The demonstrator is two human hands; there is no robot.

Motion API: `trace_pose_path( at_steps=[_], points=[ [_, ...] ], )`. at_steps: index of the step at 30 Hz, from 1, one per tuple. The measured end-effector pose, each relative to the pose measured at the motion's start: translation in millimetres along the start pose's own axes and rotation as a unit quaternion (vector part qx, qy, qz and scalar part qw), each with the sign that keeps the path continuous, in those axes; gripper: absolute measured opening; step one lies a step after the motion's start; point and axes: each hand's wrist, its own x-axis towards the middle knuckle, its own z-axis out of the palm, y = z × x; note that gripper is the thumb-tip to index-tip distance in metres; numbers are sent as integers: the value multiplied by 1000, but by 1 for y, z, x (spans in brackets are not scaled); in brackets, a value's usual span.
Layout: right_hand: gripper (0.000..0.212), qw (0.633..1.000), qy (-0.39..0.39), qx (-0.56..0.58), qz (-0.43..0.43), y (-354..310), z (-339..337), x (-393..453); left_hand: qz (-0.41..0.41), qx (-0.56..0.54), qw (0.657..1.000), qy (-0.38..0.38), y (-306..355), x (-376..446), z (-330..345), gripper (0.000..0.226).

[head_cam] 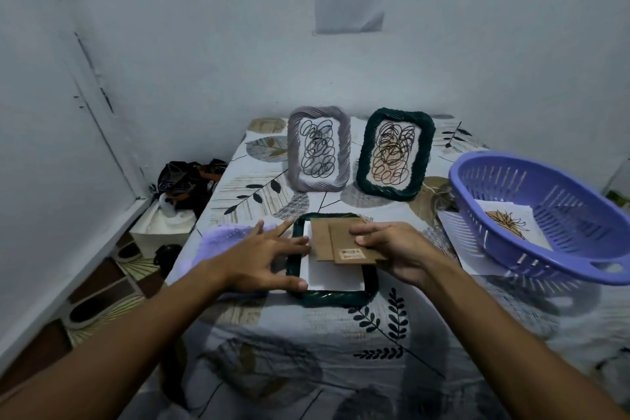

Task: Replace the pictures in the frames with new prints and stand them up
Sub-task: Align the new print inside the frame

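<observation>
A dark green frame (335, 297) lies face down in the middle of the table, with a white sheet (335, 276) showing inside it. Above its upper part my right hand (392, 249) grips the brown cardboard backing (341, 239) with its stand flap. My left hand (269, 256) rests with spread fingers on the frame's left edge and holds nothing. Two frames stand upright at the back, each with a scribble print: a grey frame (318, 153) and a dark green frame (395, 153).
A purple slotted basket (545, 215) sits tilted at the right, with a print (511, 225) inside and white paper (453, 232) beneath. A purple cloth (221, 242) lies under my left hand. The table (306, 334) has a leaf-pattern cover. Shoes and clutter fill the floor at the left.
</observation>
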Motion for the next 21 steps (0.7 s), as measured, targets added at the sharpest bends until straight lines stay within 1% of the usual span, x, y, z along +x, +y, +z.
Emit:
trace_pose_path(
  at_steps=[2, 5, 15, 18, 21],
  points=[
    [24, 1000, -4, 3, 1, 1, 4, 2, 1, -7, 1000, -3, -3, 0, 1, 92],
    [25, 1000, -7, 10, 2, 2, 8, 3, -2, -21, 1000, 0, -5, 0, 3, 96],
    [25, 1000, 19, 15, -11, 7, 20, 7, 2, -22, 1000, -5, -5, 1, 8, 97],
    [26, 999, 22, 20, -10, 6, 22, 8, 3, -25, 1000, -12, -5, 1, 7, 94],
    [26, 999, 20, 28, -9, 6, 23, 8, -6, -34, 999, -8, -5, 1, 6, 84]
  ],
)
